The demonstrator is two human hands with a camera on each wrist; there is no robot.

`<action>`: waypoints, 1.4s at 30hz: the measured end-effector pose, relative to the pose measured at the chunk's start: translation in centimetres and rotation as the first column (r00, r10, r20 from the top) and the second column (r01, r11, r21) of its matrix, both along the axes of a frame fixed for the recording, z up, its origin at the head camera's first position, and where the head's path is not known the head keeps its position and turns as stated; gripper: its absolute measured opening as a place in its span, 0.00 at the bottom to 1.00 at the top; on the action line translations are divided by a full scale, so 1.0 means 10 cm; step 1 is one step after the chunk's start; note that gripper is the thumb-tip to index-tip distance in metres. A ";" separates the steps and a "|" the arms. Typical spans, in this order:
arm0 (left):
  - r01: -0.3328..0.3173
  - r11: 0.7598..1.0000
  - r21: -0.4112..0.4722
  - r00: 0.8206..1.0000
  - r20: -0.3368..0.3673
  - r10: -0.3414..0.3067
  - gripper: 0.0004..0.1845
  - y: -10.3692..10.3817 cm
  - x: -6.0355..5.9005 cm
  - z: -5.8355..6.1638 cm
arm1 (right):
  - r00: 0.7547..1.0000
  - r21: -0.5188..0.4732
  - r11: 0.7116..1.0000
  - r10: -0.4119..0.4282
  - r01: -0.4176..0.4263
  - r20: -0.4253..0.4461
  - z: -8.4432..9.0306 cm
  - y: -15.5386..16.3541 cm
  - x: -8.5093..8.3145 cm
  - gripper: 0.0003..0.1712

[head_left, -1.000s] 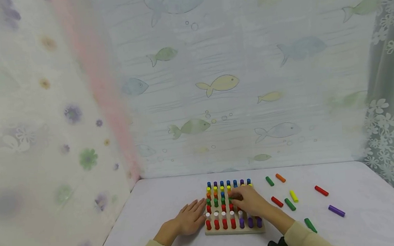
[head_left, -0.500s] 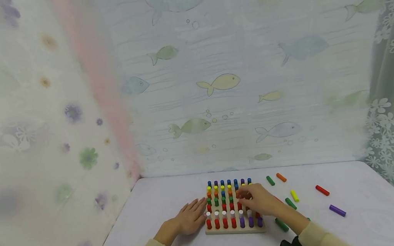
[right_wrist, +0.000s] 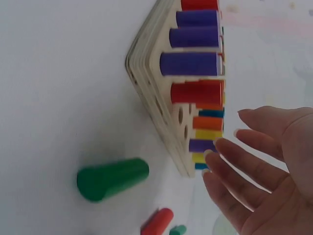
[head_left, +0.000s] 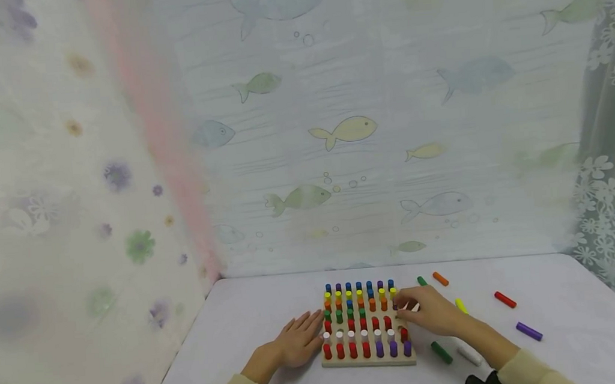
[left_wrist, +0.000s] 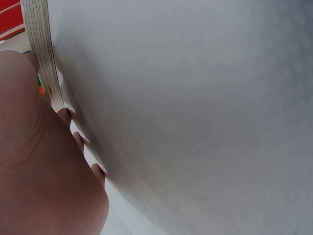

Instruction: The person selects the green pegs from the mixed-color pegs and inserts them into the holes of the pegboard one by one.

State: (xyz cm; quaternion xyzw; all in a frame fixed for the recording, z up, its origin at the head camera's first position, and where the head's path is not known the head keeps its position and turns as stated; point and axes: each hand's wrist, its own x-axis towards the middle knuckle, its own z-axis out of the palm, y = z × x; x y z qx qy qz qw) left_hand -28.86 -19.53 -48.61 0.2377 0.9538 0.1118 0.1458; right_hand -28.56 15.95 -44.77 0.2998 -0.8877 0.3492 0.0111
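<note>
On the white counter (head_left: 252,317), the left hand (head_left: 295,339) lies flat at nine o'clock, steadying the pale wooden pegboard (head_left: 368,361). The right hand (head_left: 431,310), fingers loose and empty, hovers at three o'clock. The small painted wooden pegs (head_left: 353,350) look light, stiff and smooth; pinch their tops.
</note>
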 end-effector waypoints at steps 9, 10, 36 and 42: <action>0.000 1.000 -0.015 1.000 -0.004 0.000 0.35 0.02 0.01 0.02 | 0.999 0.043 0.998 -0.050 0.050 0.009 0.01 0.29 -0.07 0.15; 0.002 1.000 -0.014 1.000 -0.003 -0.002 0.36 0.02 0.01 0.02 | 0.999 0.051 0.997 -0.053 0.053 0.008 0.02 0.32 -0.08 0.15; -0.016 1.000 -0.010 1.000 -0.027 0.016 0.35 -0.01 -0.04 -0.06 | 0.954 0.075 0.961 -0.272 0.265 0.124 -0.08 0.57 -0.44 0.31; -0.001 1.000 -0.016 1.000 -0.025 0.000 0.35 0.01 -0.01 -0.02 | 0.935 0.095 0.950 -0.310 0.297 0.175 -0.16 0.55 -0.54 0.30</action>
